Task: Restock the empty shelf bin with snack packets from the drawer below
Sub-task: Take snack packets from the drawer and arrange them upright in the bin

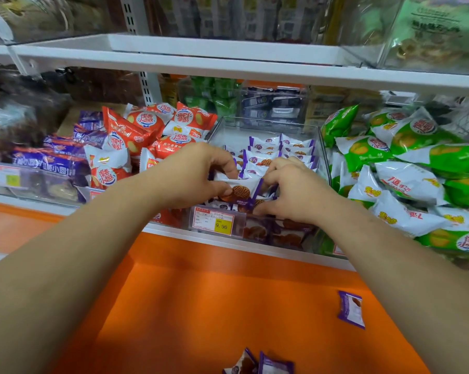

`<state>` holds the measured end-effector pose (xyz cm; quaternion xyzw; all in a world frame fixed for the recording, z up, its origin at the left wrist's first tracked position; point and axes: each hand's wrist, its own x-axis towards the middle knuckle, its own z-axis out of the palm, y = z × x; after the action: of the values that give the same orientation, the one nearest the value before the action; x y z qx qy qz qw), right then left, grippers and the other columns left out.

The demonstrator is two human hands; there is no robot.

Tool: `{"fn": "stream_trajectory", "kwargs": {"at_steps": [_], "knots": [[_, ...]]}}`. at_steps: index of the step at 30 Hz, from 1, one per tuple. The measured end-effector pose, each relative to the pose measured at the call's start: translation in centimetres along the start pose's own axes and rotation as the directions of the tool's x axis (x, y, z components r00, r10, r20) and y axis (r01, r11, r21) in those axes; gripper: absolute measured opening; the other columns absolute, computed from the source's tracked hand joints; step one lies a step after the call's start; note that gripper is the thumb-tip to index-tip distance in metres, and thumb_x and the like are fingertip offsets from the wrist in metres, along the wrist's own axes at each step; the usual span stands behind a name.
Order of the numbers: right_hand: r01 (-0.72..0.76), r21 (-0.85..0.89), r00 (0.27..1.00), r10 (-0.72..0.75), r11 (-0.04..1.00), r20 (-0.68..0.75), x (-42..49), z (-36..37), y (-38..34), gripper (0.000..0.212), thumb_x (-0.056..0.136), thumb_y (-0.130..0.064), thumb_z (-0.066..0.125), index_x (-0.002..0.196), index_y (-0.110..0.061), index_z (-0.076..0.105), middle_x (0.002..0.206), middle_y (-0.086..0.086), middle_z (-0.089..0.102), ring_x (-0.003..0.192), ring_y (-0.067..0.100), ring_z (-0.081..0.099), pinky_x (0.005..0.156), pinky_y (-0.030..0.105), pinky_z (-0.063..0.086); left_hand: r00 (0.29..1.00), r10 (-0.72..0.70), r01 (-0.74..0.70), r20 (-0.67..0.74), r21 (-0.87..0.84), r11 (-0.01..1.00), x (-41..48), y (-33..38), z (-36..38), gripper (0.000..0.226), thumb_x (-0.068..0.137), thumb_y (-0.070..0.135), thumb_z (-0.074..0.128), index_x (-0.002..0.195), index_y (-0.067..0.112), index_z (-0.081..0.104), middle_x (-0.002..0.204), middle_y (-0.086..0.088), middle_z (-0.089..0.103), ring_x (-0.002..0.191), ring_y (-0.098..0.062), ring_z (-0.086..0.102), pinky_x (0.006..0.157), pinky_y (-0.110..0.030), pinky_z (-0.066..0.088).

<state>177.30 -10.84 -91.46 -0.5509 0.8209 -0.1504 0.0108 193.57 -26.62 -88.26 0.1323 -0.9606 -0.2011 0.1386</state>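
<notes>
Step in hand: both hands are setting purple-and-white snack packets into the clear shelf bin (322, 147), working at its front end just behind the price tag (213, 220).
Left hand (198, 175): it is curling its fingers over the left edge of a packet (241, 188) lying flat on top of the front pile, thumb underneath, so it is clamping on that packet.
Right hand (295, 190): it is closing on packets at the front right of the bin, fingertips tucking into the pile; which single packet it is gripping I cannot tell.
Where the packets are: upright rows (282, 148) are standing in the back half of the bin, and a looser heap is filling the front.
Progress: the bin is no longer empty; judging by the rows and the front heap, the restocking is looking well along, more than half done.
What is left: one loose packet (351, 310) is lying on the orange ledge (201, 292) to the right, and two more (257, 365) are showing at the bottom edge of the view; these are waiting to go in.
Drawer: it is not showing clearly, so how much stock remains there I cannot tell.
Neighbours: red packets (147, 125) are sitting in the bin to the left, green packets (406, 147) to the right.
</notes>
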Motion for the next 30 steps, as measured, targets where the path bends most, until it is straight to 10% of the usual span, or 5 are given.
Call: {"fn": "stream_trajectory", "kwargs": {"at_steps": [12, 17, 22, 30], "knots": [[-0.001, -0.051, 0.999, 0.003, 0.999, 0.042, 1.0, -0.1, -0.5, 0.044, 0.065, -0.059, 0.083, 0.075, -0.035, 0.048, 0.084, -0.015, 0.05, 0.089, 0.016, 0.05, 0.076, 0.036, 0.047, 0.998, 0.0, -0.001, -0.058, -0.016, 1.0, 0.1, -0.7, -0.4, 0.017, 0.082, 0.024, 0.084, 0.095, 0.029, 0.075, 0.09, 0.018, 0.068, 0.08, -0.002, 0.063, 0.065, -0.021, 0.048], [-0.001, -0.112, 0.998, 0.008, 0.994, 0.056, 0.9, -0.5, -0.8, 0.062, 0.069, -0.059, 0.083, 0.124, -0.039, 0.062, 0.104, -0.014, 0.062, 0.101, 0.018, 0.056, 0.083, 0.034, 0.047, 1.0, -0.017, 0.017, 0.018, 0.025, 1.0, 0.0, -0.5, 0.0, 0.019, 0.082, 0.025, 0.084, 0.098, 0.03, 0.073, 0.092, 0.015, 0.068, 0.078, 0.0, 0.061, 0.059, -0.007, 0.042], [0.032, 0.002, 0.995, -0.032, 0.999, 0.098, 1.1, -0.3, -0.5, 0.034, 0.068, -0.05, 0.085, 0.074, -0.04, 0.053, 0.087, -0.017, 0.052, 0.086, 0.014, 0.056, 0.08, 0.04, 0.054, 1.0, -0.028, 0.028, -0.007, -0.008, 1.0, -0.4, -0.8, -0.5, 0.017, 0.083, 0.024, 0.083, 0.094, 0.032, 0.072, 0.094, 0.018, 0.068, 0.082, 0.003, 0.061, 0.064, -0.012, 0.041], [0.099, 0.107, 0.995, -0.096, 0.989, -0.037, 1.1, 0.5, 0.1, 0.038, 0.067, -0.03, 0.089, 0.078, -0.029, 0.053, 0.092, -0.007, 0.044, 0.082, 0.019, 0.053, 0.075, 0.041, 0.051, 0.999, -0.002, -0.004, -0.052, -0.114, 0.993, -0.7, -0.8, -0.4, 0.021, 0.079, 0.022, 0.087, 0.093, 0.031, 0.074, 0.096, 0.019, 0.069, 0.087, 0.003, 0.064, 0.07, -0.012, 0.051]]}}
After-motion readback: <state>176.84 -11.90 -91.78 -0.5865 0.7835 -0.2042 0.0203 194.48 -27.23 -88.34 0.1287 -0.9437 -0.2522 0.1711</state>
